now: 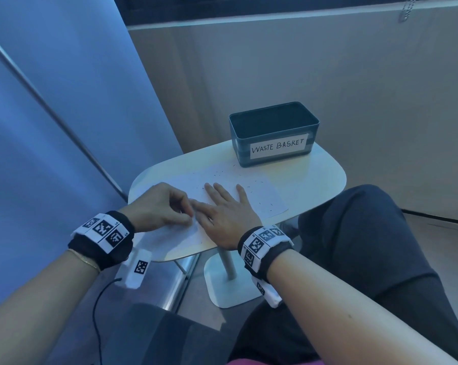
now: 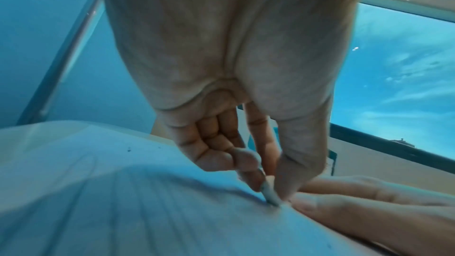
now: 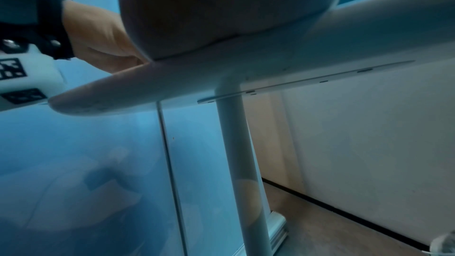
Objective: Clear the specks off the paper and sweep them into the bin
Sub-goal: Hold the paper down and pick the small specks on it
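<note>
small white pedestal table (image 1: 314, 180), beige wall (image 1: 328, 75), dark trousers (image 1: 367, 246), black cable (image 1: 98, 312)

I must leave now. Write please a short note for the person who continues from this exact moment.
Left hand: pinches the paper near its near-left part.
Right hand: lies flat on the paper, fingers straight, holding it down.
The paper lies on the small table; the bin stands behind it.
Done: nothing visibly swept yet.
Left: specks are scattered over the paper; gather them and sweep them into the bin.

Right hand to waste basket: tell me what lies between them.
In the head view, only paper strewn with dark specks and a strip of bare table lie between the flat right hand and the waste basket.
</note>
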